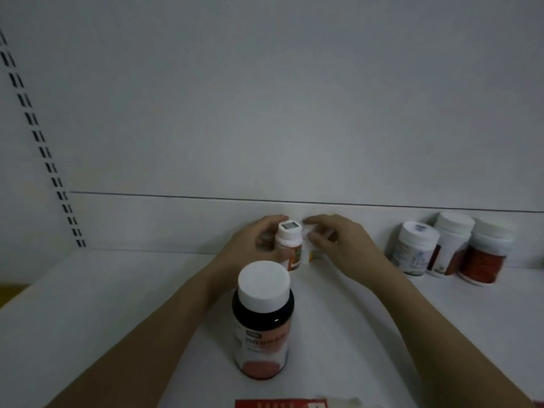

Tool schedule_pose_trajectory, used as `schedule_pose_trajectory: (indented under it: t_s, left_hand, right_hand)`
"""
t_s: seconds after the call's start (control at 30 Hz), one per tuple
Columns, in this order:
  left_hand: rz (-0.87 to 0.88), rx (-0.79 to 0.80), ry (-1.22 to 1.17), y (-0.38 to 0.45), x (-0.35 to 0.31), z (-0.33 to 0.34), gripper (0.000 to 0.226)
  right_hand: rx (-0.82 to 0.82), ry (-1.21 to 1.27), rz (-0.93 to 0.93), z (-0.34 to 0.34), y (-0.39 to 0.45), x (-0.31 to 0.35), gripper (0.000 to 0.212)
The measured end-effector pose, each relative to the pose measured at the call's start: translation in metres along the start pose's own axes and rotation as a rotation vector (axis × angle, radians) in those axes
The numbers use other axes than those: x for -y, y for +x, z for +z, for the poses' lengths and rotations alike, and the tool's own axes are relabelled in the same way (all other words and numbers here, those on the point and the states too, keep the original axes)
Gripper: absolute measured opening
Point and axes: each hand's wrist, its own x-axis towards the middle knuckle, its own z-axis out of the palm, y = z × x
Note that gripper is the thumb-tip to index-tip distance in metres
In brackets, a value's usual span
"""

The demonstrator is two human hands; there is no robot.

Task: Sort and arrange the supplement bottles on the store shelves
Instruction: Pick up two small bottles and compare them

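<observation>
Far back on the white shelf (103, 290), close to the back panel (265, 113), two small white-capped bottles stand upright and side by side, and the coming move turns on how these two sit against each other. The left hand (250, 245) reaches in from the left and curls its fingers round the orange-labelled bottle (290, 245), whose cap carries a square sticker; the thumb and fingers wrap the body from the left. The right hand (338, 242) comes in from the right and pinches the second small bottle (309, 245), which is blurred and mostly hidden by the fingers, so its label cannot be read. The two bottles look to be touching or just beside each other, their long axes vertical; which of the two cannot be told. Each hand is nearer its own bottle, so a small nudge would likely square them into a row. Nearer the person, between the forearms, a taller dark bottle with a white cap (263, 319) stands untouched. Well apart to the right, three white-capped jars (447, 248) sit grouped against the back. A red strip (279, 404) shows at the shelf's front edge.
</observation>
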Motion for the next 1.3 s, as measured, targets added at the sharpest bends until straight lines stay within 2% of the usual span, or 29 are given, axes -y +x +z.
schedule_pose_trajectory:
  t_s: [0.07,0.13,0.27,0.47,0.53,0.63,0.77,0.97,1.2,1.3]
  left_hand:
    - [0.018,0.047,-0.039,0.001,0.008,0.003,0.053]
    - [0.029,0.055,-0.098,0.001,0.014,0.006,0.056]
    - [0.062,0.097,-0.099,0.003,0.016,0.004,0.056]
    - [0.028,0.111,-0.131,0.004,0.017,0.001,0.061]
    - [0.023,0.071,-0.17,0.002,0.012,-0.001,0.062]
    - [0.04,-0.014,-0.257,-0.001,-0.006,-0.012,0.059]
    - [0.063,-0.026,-0.48,-0.01,-0.033,-0.028,0.058]
    - [0.073,0.016,-0.528,-0.02,-0.046,-0.033,0.053]
    - [0.068,0.049,-0.439,-0.027,-0.049,-0.03,0.063]
    - [0.035,0.069,-0.418,-0.029,-0.05,-0.029,0.067]
  right_hand:
    - [0.101,-0.13,-0.026,0.0,0.001,0.001,0.03]
    - [0.103,-0.148,-0.039,-0.001,0.0,0.002,0.028]
    - [0.064,-0.04,-0.017,-0.002,-0.003,-0.001,0.017]
    - [0.052,0.122,-0.001,0.002,0.0,-0.002,0.02]
    - [0.013,0.24,0.045,-0.003,0.002,-0.005,0.02]
    - [-0.058,0.577,0.113,-0.018,0.002,-0.002,0.017]
    - [0.003,0.998,0.141,-0.03,-0.005,0.007,0.019]
    - [0.146,1.2,0.164,-0.033,-0.013,0.025,0.025]
    - [0.246,1.256,0.183,-0.033,-0.015,0.029,0.031]
    - [0.285,1.232,0.131,-0.035,-0.017,0.035,0.032]
